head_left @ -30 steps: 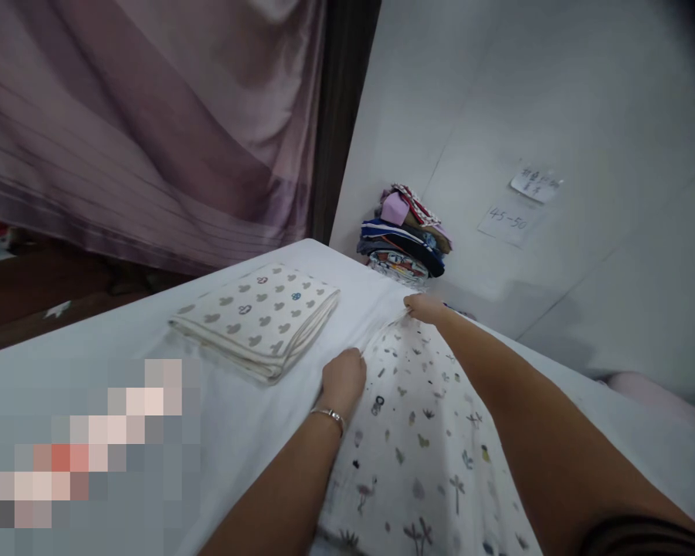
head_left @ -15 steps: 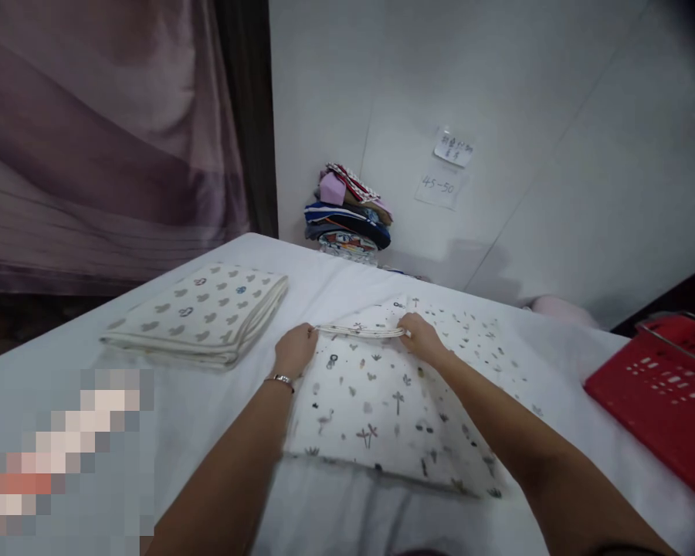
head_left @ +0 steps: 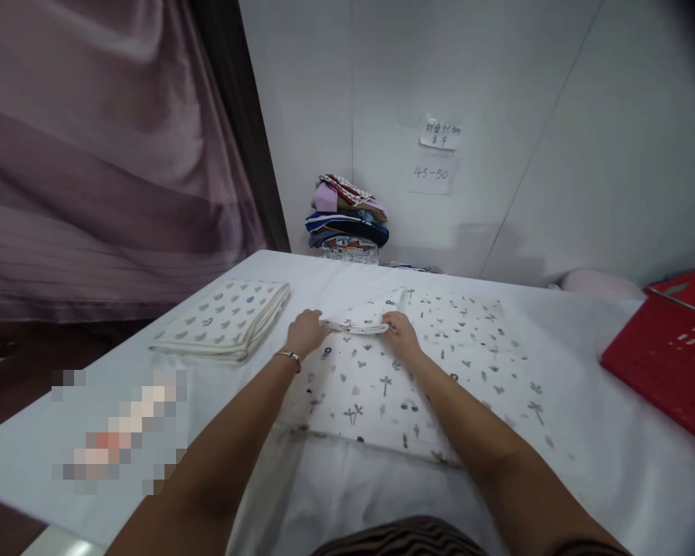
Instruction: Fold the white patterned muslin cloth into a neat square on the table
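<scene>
A thin white cloth (head_left: 371,378) printed with small palm trees and other little figures is spread in front of me, partly folded. My left hand (head_left: 306,333) pinches one end of a layered folded edge at the cloth's middle. At that edge's other end, my right hand (head_left: 402,336) grips with thumb and fingers. The gathered edge runs nearly straight between both hands, and some fingertips are hidden by the fabric. To the left of my left hand lies a thicker folded blanket (head_left: 225,316) with grey animal-head shapes.
All this lies on a white-covered table (head_left: 208,401). A red basket (head_left: 660,355) stands at the right edge. Behind the table rises a stack of folded clothes (head_left: 347,224) against the wall. A mauve curtain (head_left: 104,154) hangs at left. A blurred patch covers something at the table's left.
Both hands have come slightly closer together, still gripping the folded edge. The cloth's right part shows more and looks flatter. The camera view has shifted a little.
</scene>
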